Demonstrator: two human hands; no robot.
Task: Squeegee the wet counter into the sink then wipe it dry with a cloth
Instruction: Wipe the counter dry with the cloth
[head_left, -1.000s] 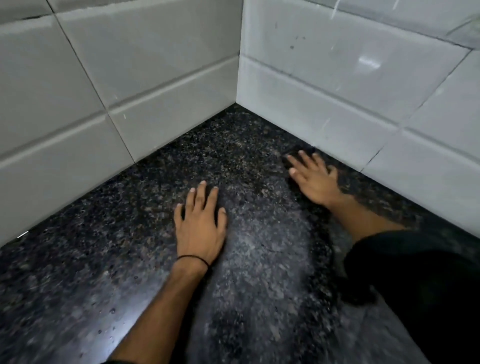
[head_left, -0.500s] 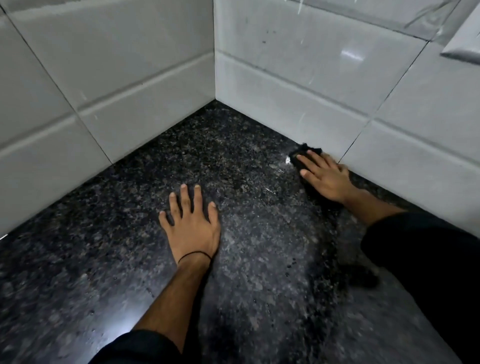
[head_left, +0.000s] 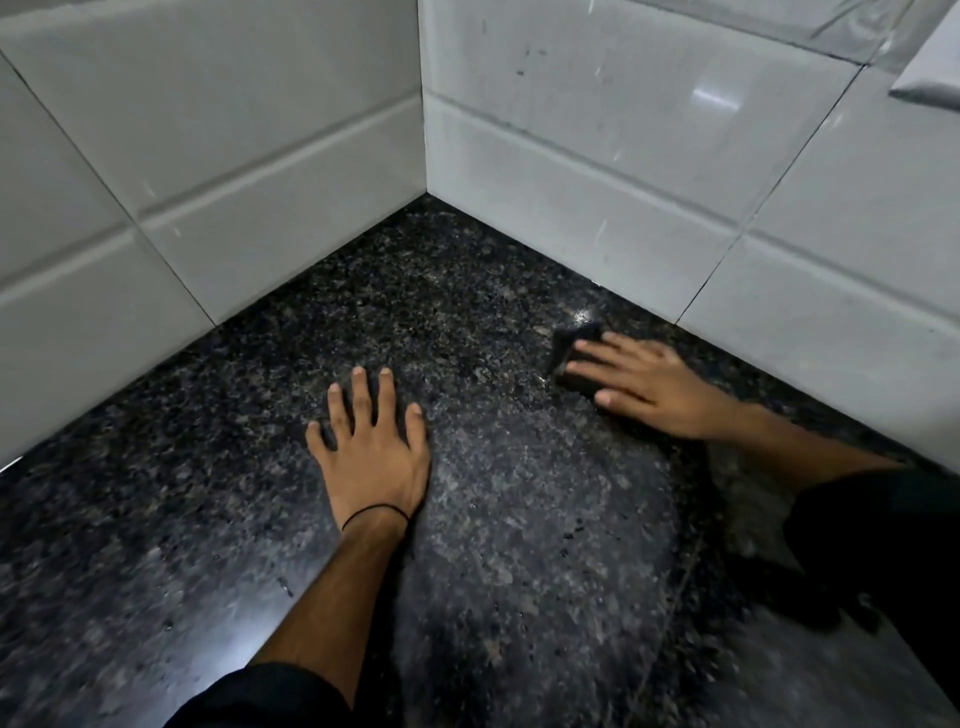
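Entering from the bottom edge, a dark left sleeve (head_left: 260, 696) gives way to a bare forearm that reaches forward over the counter (head_left: 182, 493), a dark speckled stone slab with a pale glare near its front left; a thin black band (head_left: 375, 511) circles the wrist; just beyond it the left hand (head_left: 371, 452) lies palm down on the stone, fingers straight and spread, holding nothing; to the right a second dark sleeve (head_left: 883, 545) ends at a forearm angled in towards the middle; the right hand (head_left: 647, 384) lies flat with its fingers extended, pressing down on a small dark cloth (head_left: 569, 345), most of which is hidden under the palm and fingers, with only its far left edge showing; the cloth sits on the counter near the base of the right wall (head_left: 623, 130), well apart from the left hand; a small bright glint shows on the stone just past the cloth; farther back, the left wall (head_left: 208, 156) and the right wall, both of large white tiles with a raised band, meet in a corner.
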